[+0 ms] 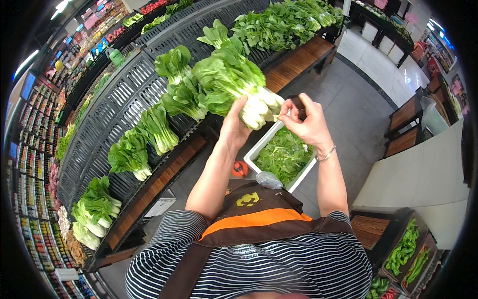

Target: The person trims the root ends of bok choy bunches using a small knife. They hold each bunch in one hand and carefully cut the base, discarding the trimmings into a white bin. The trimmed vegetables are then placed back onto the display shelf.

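Note:
My left hand [234, 125] grips a bunch of leafy green vegetables [233, 78] by its thick white stalks. The leaves point away from me, above the black slatted display rack [127, 86]. At the stalk ends, my right hand [308, 121] pinches a small pale piece [276, 117] between thumb and finger. Whether that piece is still attached is unclear. Below my hands, a white foam box [251, 160] on the floor holds loose green leaves [282, 153]. Bunches of bok choy [158, 129] lie along the rack to the left.
A wooden ledge [298, 59] runs along the rack's front. Beside the foam box are a red round object [240, 169] and a clear plastic bag [269, 180]. More leafy greens [276, 28] are heaped at the rack's far end. Crates of peppers [416, 261] stand at lower right.

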The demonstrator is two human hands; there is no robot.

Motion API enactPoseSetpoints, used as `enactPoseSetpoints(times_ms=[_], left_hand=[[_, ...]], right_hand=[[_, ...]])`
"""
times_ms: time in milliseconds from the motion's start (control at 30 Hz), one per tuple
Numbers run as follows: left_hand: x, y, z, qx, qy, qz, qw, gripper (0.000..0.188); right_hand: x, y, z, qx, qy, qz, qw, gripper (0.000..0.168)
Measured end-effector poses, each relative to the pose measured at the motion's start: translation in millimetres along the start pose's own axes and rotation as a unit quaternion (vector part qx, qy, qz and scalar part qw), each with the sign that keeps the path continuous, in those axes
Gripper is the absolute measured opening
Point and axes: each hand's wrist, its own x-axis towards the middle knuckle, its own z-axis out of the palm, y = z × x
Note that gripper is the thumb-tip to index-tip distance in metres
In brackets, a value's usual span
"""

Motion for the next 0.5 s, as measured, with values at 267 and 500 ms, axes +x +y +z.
enactPoseSetpoints(times_ms=[267,500], left_hand=[[4.7,12.0,-27.8,0.034,-0.022,0.099,0.994,0.055],[-33.8,34.4,-64.9,0.033,0.044,0.217,0.975,0.049]], right_hand=[[-18.8,53.9,-23.0,-0.020,0.138,0.147,0.979,0.018],[-87.7,294.3,-10.7,0.108,0.108,0.485,0.861,0.024]])
